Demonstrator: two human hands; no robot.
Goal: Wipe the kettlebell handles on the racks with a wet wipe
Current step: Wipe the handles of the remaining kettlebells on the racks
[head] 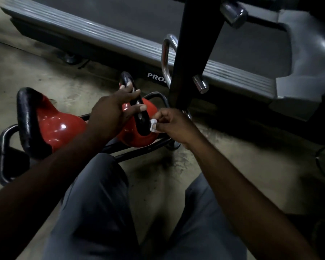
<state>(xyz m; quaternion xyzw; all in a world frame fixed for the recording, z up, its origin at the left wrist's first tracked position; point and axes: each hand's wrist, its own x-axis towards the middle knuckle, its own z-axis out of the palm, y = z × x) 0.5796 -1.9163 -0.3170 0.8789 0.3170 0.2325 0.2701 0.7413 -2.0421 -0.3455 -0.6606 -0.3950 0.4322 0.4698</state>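
Observation:
Two red kettlebells with black handles sit on a low black tube rack [139, 152]. My left hand [113, 113] grips the upper part of the black handle [142, 122] of the right kettlebell [137, 136]. My right hand [172, 123] pinches a small white wet wipe [153, 127] and holds it against the lower right side of that handle. The left kettlebell [54, 124] stands apart, with its thick black handle [25, 117] untouched.
A black upright post [191, 53] with chrome pegs [201, 84] rises right behind my right hand. A grey treadmill [120, 34] runs across the back. The concrete floor [154, 177] lies between my knees in grey trousers [94, 212].

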